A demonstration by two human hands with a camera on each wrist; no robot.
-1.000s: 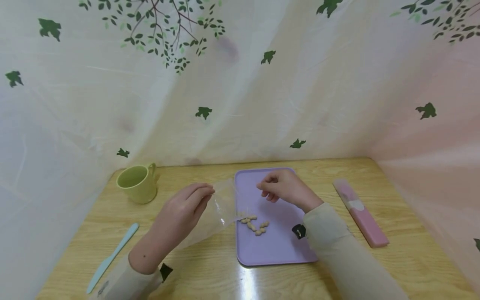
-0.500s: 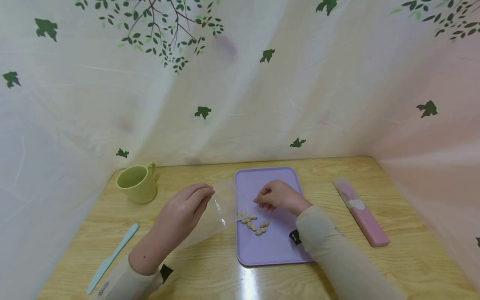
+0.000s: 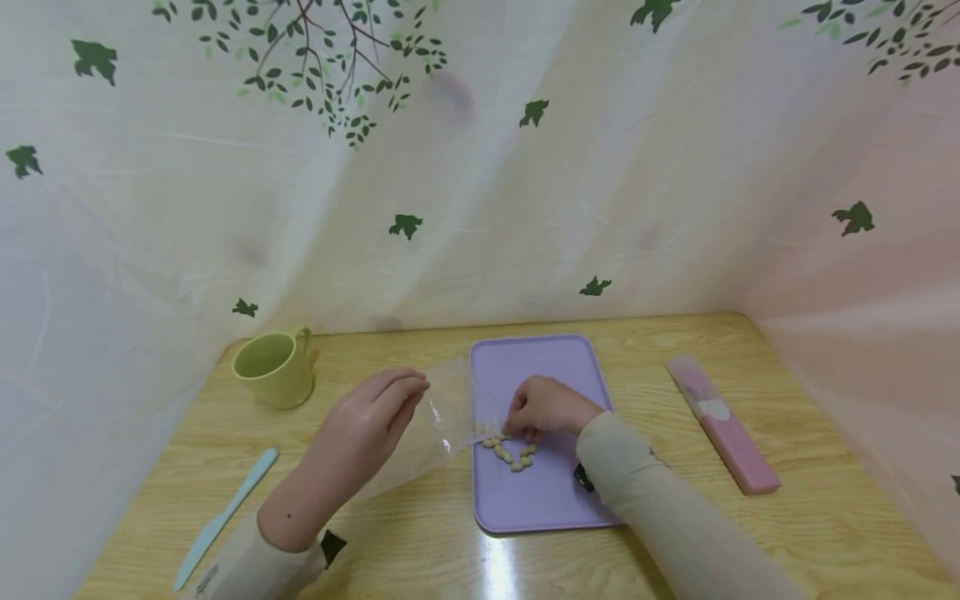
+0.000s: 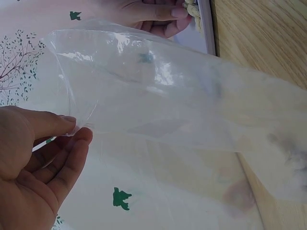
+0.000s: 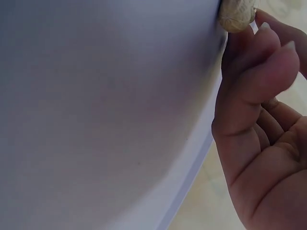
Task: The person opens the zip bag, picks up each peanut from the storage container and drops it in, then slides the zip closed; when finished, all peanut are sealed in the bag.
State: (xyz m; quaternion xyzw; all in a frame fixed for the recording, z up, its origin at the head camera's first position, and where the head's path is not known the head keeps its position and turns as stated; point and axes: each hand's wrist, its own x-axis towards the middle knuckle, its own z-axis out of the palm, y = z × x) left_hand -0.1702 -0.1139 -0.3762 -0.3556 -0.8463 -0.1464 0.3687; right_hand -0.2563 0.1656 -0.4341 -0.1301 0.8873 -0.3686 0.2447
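Observation:
My left hand point(image 3: 363, 429) pinches a corner of a clear plastic bag point(image 4: 158, 105) between thumb and fingertips. The bag hangs toward the tray, its far edge overlapping the tray's left rim in the head view. Several peanuts point(image 3: 504, 452) in their shells lie on the left part of the purple tray point(image 3: 551, 504), some seen through the bag. My right hand point(image 3: 553, 406) is low over the tray beside them, thumb and forefinger pinching a peanut point(image 5: 235, 17) at the top of the right wrist view. Its other fingers are curled in.
A green mug point(image 3: 277, 375) stands at the back left, and a light blue knife point(image 3: 225, 517) lies on the wooden table point(image 3: 397, 550) nearer the front. Right of the tray is a pink case point(image 3: 731, 442) with a see-through end. A printed curtain point(image 3: 480, 192) hangs behind.
My right hand has come down and slightly left, from above the tray to the peanuts, where its fingertips now close on one. The left hand and the bag have stayed in place.

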